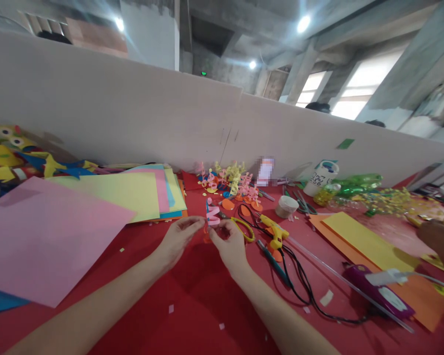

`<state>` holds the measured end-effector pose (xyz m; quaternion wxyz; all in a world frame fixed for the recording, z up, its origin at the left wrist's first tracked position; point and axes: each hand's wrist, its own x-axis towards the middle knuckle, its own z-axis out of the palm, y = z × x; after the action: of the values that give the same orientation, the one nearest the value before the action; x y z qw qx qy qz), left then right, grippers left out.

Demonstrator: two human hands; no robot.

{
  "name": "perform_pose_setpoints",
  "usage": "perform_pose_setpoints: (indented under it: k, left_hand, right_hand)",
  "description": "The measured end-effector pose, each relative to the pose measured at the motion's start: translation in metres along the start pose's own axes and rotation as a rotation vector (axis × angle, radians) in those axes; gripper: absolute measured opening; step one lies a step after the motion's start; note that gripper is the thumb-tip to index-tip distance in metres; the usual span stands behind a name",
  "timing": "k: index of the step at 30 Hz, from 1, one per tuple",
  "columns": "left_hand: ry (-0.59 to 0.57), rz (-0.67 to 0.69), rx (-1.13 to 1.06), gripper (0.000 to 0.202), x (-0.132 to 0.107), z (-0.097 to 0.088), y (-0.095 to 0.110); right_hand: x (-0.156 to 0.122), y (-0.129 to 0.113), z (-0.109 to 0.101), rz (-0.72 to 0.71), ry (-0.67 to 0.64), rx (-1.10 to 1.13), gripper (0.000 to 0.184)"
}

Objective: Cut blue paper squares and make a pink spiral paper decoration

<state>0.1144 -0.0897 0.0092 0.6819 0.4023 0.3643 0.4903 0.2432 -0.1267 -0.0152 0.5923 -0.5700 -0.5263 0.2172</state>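
A curled pink paper strip (213,217) stands upright between my two hands, over the middle of the red table. My right hand (231,244) pinches it near its lower end with thumb and fingers. On the other side, my left hand (182,237) has its thumb and fingertips drawn together close to the curl; what is between them, if anything, is too small to make out. A thin blue edge shows along the strip's left side. Just beyond are yellow-handled scissors (247,230) and several pink and yellow paper curls on round bases (237,183).
A yellow glue gun (276,230) with a black cord lies to the right, near a teal pen-like tool (273,262) and a purple power strip (379,291). Coloured paper sheets (52,231) spread at left. Another person's hand (438,239) is at far right.
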Motion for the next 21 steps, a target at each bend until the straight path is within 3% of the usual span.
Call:
perform_pose_setpoints:
  k: [5,15,21]
  left_hand:
    - [0.009,0.017,-0.009,0.026,0.0026,-0.002,-0.0006]
    - [-0.019,-0.073,-0.078,0.018,0.0062,-0.0089,-0.0039]
    - [-0.184,-0.031,-0.039,0.027,0.0031,-0.0069,-0.0071]
  right_hand:
    - [-0.0014,-0.0015,0.0026,-0.065,-0.003,-0.049,0.009]
    - [-0.0031,-0.002,0.0037,-0.055,-0.032,-0.063,0.007]
    - [-0.0025,0.0014,0.005,-0.049,-0.004,-0.088,0.011]
